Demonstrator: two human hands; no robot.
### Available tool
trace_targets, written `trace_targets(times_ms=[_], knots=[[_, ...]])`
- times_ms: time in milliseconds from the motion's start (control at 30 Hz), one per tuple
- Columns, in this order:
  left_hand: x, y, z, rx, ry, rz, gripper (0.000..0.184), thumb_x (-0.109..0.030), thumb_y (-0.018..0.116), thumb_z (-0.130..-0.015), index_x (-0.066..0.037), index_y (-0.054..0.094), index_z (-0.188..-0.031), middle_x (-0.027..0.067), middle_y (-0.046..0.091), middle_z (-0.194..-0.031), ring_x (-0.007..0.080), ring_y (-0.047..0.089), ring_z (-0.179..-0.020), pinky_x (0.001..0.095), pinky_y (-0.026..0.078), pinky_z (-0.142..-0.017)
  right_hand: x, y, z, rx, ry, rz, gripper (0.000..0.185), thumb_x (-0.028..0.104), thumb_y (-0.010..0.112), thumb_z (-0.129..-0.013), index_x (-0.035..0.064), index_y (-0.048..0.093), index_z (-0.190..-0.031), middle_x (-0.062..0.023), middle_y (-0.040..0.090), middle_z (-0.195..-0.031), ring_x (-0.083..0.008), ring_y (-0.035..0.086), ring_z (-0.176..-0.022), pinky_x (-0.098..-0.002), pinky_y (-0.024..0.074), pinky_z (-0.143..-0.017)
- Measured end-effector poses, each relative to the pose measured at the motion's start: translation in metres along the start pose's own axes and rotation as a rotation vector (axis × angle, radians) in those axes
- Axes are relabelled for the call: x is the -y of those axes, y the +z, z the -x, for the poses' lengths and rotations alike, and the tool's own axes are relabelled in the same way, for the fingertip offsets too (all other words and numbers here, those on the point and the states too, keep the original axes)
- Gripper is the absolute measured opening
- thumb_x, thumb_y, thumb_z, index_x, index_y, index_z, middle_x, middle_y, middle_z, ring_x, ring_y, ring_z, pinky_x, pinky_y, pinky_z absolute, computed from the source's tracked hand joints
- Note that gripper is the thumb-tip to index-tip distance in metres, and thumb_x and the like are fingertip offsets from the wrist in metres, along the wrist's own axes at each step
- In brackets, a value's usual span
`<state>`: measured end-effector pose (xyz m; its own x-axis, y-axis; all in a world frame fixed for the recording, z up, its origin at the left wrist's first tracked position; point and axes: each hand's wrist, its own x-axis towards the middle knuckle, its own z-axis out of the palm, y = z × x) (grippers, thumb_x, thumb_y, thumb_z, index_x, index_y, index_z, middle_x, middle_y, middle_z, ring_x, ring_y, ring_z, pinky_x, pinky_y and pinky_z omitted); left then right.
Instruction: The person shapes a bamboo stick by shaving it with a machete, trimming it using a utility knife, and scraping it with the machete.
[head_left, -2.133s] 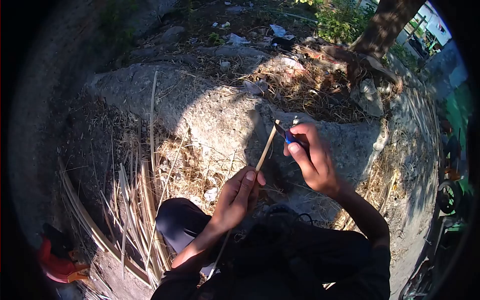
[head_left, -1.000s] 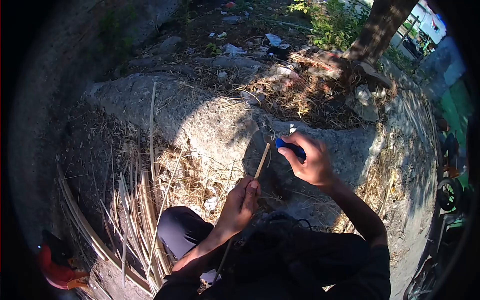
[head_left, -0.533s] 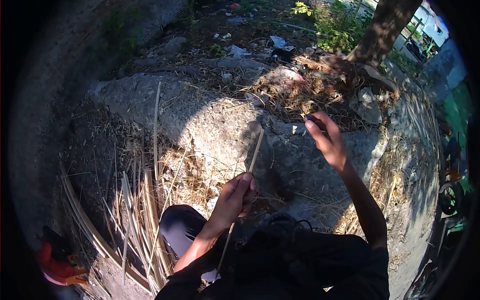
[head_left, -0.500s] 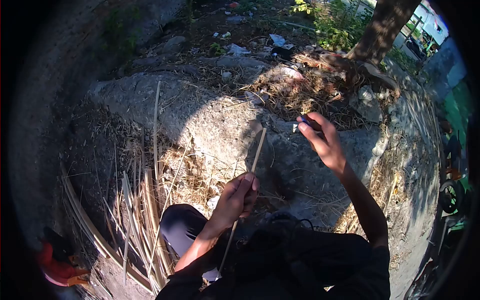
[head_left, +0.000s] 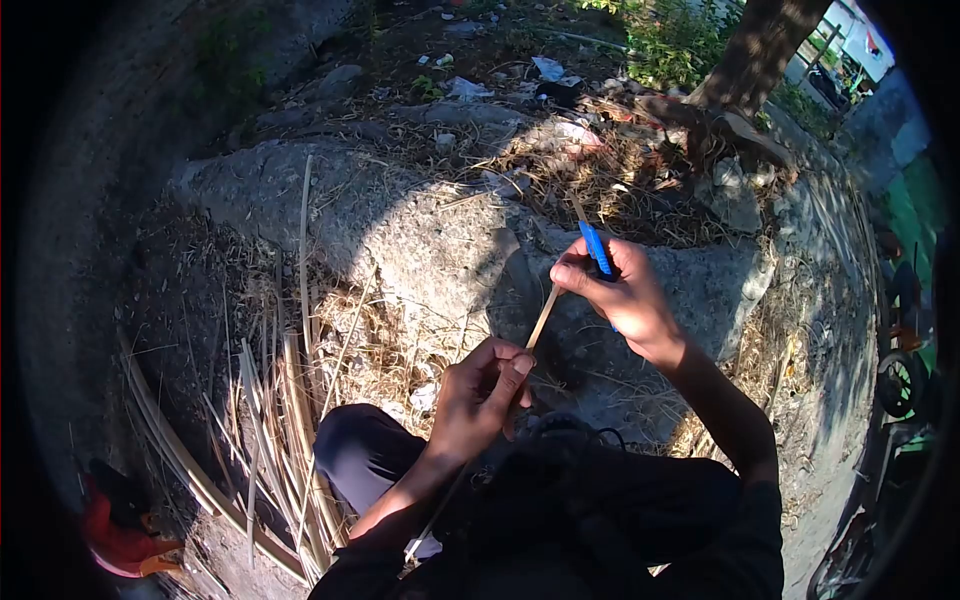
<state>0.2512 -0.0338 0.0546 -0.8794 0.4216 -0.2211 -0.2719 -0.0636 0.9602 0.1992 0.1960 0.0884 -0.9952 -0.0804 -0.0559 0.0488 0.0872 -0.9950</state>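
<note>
Two hands hold one thin strip [head_left: 543, 318] in front of the rough stone [head_left: 430, 230].
At the left, many loose strips [head_left: 292, 400] lie in a bunch beside the dark-clothed knee [head_left: 360, 450], and one reaches over the near edge of the rough stone; then the left hand [head_left: 475, 400] pinches the thin strip between thumb and fingers, the thin strip slants up to the right, and the right hand [head_left: 630, 295] grasps it at the upper part, together with a blue tool [head_left: 596, 248].
</note>
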Motion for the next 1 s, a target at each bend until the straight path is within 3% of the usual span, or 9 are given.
trace_targets(times_ms=[100,200,233,367,500,600,733,900,1000], knots=[[-0.005,-0.001,0.0,0.017,-0.065,0.03,0.02,-0.02,0.059,-0.109,0.0,0.062,-0.108,0.0025,0.063,-0.07,0.0062,0.052,-0.053,0.0243,0.043,-0.047,-0.002,0.004,0.001,-0.044,-0.07,0.014,0.018,0.016,0.072,-0.101,0.0007,0.069,-0.11,-0.0035,0.072,-0.091,-0.0085,0.065,-0.089,-0.025,0.0491,-0.076],[0.007,-0.005,-0.002,-0.021,0.031,-0.036,0.017,-0.018,0.058,-0.11,-0.001,0.062,-0.107,0.002,0.062,-0.071,0.0059,0.053,-0.058,0.0243,0.041,-0.053,0.012,0.008,0.01,-0.056,-0.127,0.137,0.023,0.02,0.065,-0.105,0.0006,0.067,-0.117,-0.0033,0.07,-0.089,-0.0083,0.062,-0.084,-0.0246,0.0474,-0.075],[0.009,-0.006,-0.003,-0.034,0.06,-0.005,0.015,-0.017,0.058,-0.11,-0.002,0.061,-0.107,0.0017,0.062,-0.071,0.0058,0.052,-0.06,0.0241,0.04,-0.055,0.015,0.005,0.014,-0.054,-0.118,0.209,0.027,0.018,0.065,-0.105,0.0013,0.061,-0.126,-0.0065,0.071,-0.092,-0.0133,0.069,-0.087,-0.0312,0.0524,-0.084],[0.006,-0.008,-0.002,-0.036,0.067,0.064,0.014,-0.016,0.055,-0.111,-0.003,0.058,-0.107,-0.0007,0.057,-0.071,0.0054,0.048,-0.06,0.0236,0.037,-0.055,-0.012,0.01,0.023,-0.05,-0.269,0.313,0.027,0.014,0.063,-0.105,0.0012,0.053,-0.127,-0.0102,0.071,-0.101,-0.0186,0.071,-0.089,-0.0349,0.054,-0.086],[0.003,-0.01,0.0,0.03,-0.02,0.228,0.018,-0.02,0.051,-0.113,-0.004,0.058,-0.108,-0.0039,0.051,-0.071,0.0043,0.042,-0.058,0.023,0.035,-0.054,-0.014,0.014,0.031,0.008,-0.515,0.632,0.031,0.019,0.073,-0.099,-0.0026,0.061,-0.117,-0.0174,0.074,-0.104,-0.035,0.076,-0.095,-0.04,0.0607,-0.076],[0.0,-0.009,0.0,0.023,-0.043,0.209,0.021,-0.022,0.048,-0.114,-0.005,0.058,-0.109,-0.0051,0.048,-0.07,0.0032,0.04,-0.058,0.022,0.033,-0.053,-0.022,0.017,0.031,0.004,-0.556,0.639,0.029,0.021,0.076,-0.097,0.0004,0.065,-0.113,-0.0128,0.076,-0.1,-0.031,0.077,-0.086,-0.038,0.0605,-0.066],[-0.002,-0.005,-0.001,0.036,0.067,0.1,0.026,-0.027,0.045,-0.115,-0.006,0.06,-0.111,-0.0074,0.043,-0.066,0.0014,0.032,-0.049,0.0217,0.025,-0.044,-0.022,0.017,0.03,0.034,-0.608,0.687,0.026,0.021,0.078,-0.095,0.0026,0.067,-0.111,-0.0109,0.076,-0.1,-0.0289,0.077,-0.085,-0.0366,0.0601,-0.065],[0.008,-0.009,-0.002,0.038,0.075,0.065,0.028,-0.027,0.046,-0.115,-0.005,0.063,-0.111,-0.0076,0.043,-0.065,0.0017,0.034,-0.05,0.0218,0.027,-0.046,-0.022,0.02,0.033,0.042,-0.586,0.649,0.025,0.012,0.081,-0.09,-0.0017,0.07,-0.108,-0.0141,0.075,-0.092,-0.0289,0.078,-0.082,-0.0345,0.0602,-0.067],[0.013,-0.009,-0.002,-0.014,0.057,0.007,0.025,-0.022,0.051,-0.113,-0.004,0.068,-0.11,-0.0049,0.05,-0.067,0.0031,0.044,-0.058,0.0233,0.034,-0.053,-0.027,0.02,0.035,0.048,-0.554,0.629,0.026,0.01,0.082,-0.088,-0.0012,0.07,-0.108,-0.0141,0.074,-0.092,-0.0289,0.077,-0.08,-0.034,0.0597,-0.066]])
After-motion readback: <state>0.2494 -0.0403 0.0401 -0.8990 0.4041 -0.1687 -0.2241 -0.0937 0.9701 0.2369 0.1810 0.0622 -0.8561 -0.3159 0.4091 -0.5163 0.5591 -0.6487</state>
